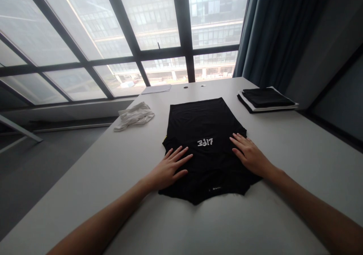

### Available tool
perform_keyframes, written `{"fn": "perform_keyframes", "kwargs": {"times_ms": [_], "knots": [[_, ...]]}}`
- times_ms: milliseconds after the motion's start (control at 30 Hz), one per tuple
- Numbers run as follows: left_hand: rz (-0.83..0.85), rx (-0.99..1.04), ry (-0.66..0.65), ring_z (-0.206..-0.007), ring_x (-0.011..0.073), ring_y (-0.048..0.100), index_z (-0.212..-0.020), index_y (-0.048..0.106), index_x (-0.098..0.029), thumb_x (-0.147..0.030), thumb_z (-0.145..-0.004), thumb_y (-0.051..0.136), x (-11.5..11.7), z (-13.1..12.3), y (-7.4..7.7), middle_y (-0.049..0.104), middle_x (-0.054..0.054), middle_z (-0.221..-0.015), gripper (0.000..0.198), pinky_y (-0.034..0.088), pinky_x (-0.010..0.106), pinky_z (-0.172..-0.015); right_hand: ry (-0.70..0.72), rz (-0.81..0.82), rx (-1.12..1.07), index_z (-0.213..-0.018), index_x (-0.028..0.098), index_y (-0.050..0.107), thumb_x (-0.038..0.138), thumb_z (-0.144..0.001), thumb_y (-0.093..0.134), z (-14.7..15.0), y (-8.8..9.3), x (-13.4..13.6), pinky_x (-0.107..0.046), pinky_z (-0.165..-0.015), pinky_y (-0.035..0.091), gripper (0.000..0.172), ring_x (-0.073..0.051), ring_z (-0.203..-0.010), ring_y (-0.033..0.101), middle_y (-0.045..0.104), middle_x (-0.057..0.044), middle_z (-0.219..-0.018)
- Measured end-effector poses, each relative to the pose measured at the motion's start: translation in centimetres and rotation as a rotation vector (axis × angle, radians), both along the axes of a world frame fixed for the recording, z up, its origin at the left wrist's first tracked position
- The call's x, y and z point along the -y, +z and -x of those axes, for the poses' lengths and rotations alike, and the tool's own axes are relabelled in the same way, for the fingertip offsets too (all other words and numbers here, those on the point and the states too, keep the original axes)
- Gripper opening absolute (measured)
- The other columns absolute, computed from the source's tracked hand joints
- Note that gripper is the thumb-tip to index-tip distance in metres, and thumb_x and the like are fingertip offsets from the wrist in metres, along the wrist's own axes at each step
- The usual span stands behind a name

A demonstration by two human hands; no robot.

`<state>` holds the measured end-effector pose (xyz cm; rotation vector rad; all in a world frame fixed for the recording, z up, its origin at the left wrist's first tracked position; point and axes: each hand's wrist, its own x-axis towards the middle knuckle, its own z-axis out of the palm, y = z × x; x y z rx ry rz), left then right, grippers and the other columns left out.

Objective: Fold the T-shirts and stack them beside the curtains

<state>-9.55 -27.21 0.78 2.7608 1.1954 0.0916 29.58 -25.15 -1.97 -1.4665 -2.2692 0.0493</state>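
Observation:
A black T-shirt [204, 122] with white lettering lies spread on the table, its neckline towards me and its hem towards the window. The lettering reads upside down from here. My left hand [170, 168] rests on the shirt's left side, fingers spread over the cloth. On the right edge of the shirt lies my right hand [249, 155], palm down with its fingers stretched out. Neither hand grips the fabric. A bit of yellow shows at the shirt's left edge, beside the sleeve.
The white table [107, 179] reaches to the window wall. A crumpled white garment [135, 115] lies at the left. At the far right sits a stack of folded black and white clothes [266, 98]. Papers [156, 89] lie at the back edge, and a blue curtain [269, 36] hangs beyond.

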Motion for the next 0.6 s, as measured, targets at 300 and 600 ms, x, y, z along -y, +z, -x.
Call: {"fn": "perform_keyframes", "kwargs": {"times_ms": [300, 600], "knots": [[0.010, 0.000, 0.001, -0.155, 0.0289, 0.012, -0.160, 0.017, -0.042, -0.054, -0.105, 0.040, 0.03, -0.13, 0.24, 0.013, -0.002, -0.168, 0.061, 0.012, 0.054, -0.125, -0.003, -0.006, -0.027, -0.149, 0.021, 0.048, 0.040, -0.104, 0.036, 0.13, 0.49, 0.19, -0.054, -0.119, 0.032, 0.050, -0.028, -0.148, 0.035, 0.042, -0.010, -0.158], [0.045, 0.059, -0.009, -0.155, 0.0295, 0.014, -0.159, 0.022, -0.041, -0.051, -0.104, 0.043, 0.02, -0.07, 0.45, 0.016, 0.000, -0.168, 0.059, 0.012, 0.057, -0.124, 0.057, -0.004, -0.095, -0.144, 0.022, 0.054, 0.035, -0.102, 0.041, -0.09, 0.66, 0.19, -0.057, -0.119, 0.033, 0.046, -0.030, -0.146, 0.038, 0.047, -0.010, -0.155]]}}
